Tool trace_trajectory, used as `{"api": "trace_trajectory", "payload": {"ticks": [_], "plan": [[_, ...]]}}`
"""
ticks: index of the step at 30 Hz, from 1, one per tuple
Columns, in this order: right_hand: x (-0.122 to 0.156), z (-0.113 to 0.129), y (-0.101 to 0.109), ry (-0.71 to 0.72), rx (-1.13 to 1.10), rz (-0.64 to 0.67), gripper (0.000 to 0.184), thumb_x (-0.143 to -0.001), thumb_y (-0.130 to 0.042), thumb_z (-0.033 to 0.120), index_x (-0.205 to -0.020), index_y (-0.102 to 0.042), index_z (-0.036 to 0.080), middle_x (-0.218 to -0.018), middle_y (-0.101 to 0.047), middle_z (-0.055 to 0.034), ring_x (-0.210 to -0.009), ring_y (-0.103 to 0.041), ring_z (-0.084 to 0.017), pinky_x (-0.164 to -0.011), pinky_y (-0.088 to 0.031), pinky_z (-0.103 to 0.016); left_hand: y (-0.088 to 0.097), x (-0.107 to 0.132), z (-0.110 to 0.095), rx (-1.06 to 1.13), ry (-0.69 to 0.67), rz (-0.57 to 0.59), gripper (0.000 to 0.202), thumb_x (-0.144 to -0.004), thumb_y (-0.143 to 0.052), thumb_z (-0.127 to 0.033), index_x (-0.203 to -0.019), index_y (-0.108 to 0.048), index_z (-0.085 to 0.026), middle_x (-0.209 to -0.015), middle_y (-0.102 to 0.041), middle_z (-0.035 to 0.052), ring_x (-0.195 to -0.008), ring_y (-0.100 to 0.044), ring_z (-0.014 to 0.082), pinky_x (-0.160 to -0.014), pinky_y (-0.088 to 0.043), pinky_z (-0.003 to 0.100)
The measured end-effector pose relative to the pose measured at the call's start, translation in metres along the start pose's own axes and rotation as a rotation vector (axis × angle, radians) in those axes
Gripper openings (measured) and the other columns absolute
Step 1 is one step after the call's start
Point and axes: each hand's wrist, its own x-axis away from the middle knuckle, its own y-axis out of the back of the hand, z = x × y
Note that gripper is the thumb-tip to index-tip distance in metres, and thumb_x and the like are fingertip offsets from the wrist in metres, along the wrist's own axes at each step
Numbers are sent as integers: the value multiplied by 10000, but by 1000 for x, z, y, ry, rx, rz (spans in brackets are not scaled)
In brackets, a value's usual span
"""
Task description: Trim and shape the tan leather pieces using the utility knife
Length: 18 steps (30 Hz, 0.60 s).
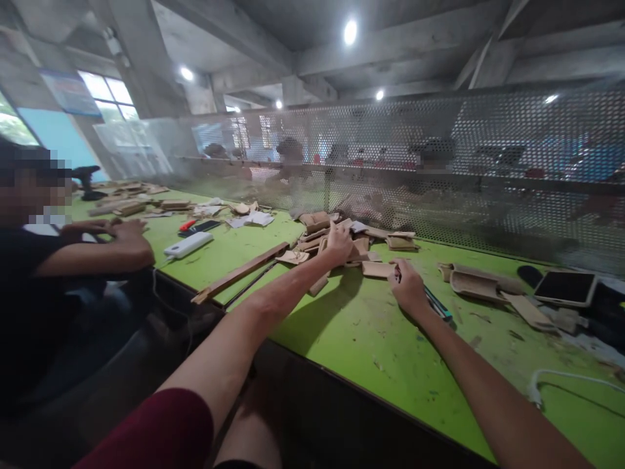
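My left hand (340,242) reaches over a heap of tan curved pieces (317,221), which look like split bamboo or thick card. Its fingers are apart and bent down onto the heap; no piece shows clearly in its grasp. Lower and to the right, my right hand (408,288) is closed around a teal and dark utility knife (439,305), whose rear end sticks out behind the palm. The knife's front end is hidden by my fingers. Just beyond that hand's fingertips lies a flat tan piece (377,270) on the green table (342,326).
A perforated metal screen (381,169) borders the table's far side. A wooden strip (241,272), white power strip (189,245) and dark phone (204,227) lie leftward. At right are more tan pieces (481,284), a tablet (565,288) and white cable (576,374). A co-worker (92,254) sits left.
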Motion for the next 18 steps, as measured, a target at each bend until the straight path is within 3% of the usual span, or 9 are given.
{"api": "trace_trajectory", "payload": {"ticks": [2,4,7,10,13,16,18], "plan": [[0,-3,-3,13,-21,-5,319,-812,-458,228,-1057,-649,159,-904,-663,-115,-807,-588,-250,-757,-457,-361,-1,-10,-3,-50,-116,48,352,-862,-653,-212,-1190,-739,-117,-1374,-588,217,-1304,-470,399,-1179,-250,615],[0,-5,-5,16,-32,-16,310,-805,-466,233,-1045,-648,161,-886,-660,-110,-797,-584,-247,-758,-456,-359,-3,-19,-8,26,-203,97,332,-926,-569,-220,-1199,-716,-102,-1382,-571,214,-1279,-503,359,-1094,-401,507],[0,-4,-6,8,-31,-15,305,-802,-462,230,-1034,-648,161,-858,-646,-103,-778,-581,-245,-753,-456,-359,-11,-30,-18,140,-199,138,376,-996,-409,-190,-1277,-650,-125,-1355,-586,190,-1225,-559,292,-1029,-458,420],[1,1,-4,25,-31,2,310,-817,-447,229,-1045,-649,166,-880,-650,-108,-800,-590,-249,-764,-459,-362,-24,-37,-33,192,-111,159,390,-1011,-429,-300,-1325,-595,-140,-1352,-581,195,-1257,-543,309,-1011,-476,431],[2,3,-1,36,-39,21,319,-812,-448,231,-1051,-650,166,-862,-646,-99,-788,-588,-246,-756,-460,-360,-36,-43,-49,242,30,161,536,-939,-564,-471,-1387,-537,-179,-1451,-506,202,-1352,-455,376,-1029,-461,493],[3,-1,3,22,-56,3,324,-792,-464,231,-1047,-651,162,-842,-642,-90,-762,-581,-237,-738,-459,-353,-42,-51,-62,285,215,151,624,-895,-615,-446,-1416,-496,-124,-1446,-488,267,-1303,-495,388,-1030,-440,512],[3,-3,3,16,-66,-13,319,-795,-472,237,-1049,-651,164,-825,-640,-82,-737,-572,-229,-724,-456,-346,-42,-57,-65,309,329,145,528,-904,-589,-346,-1354,-534,-76,-1380,-530,296,-1284,-512,375,-1023,-437,484]]}}
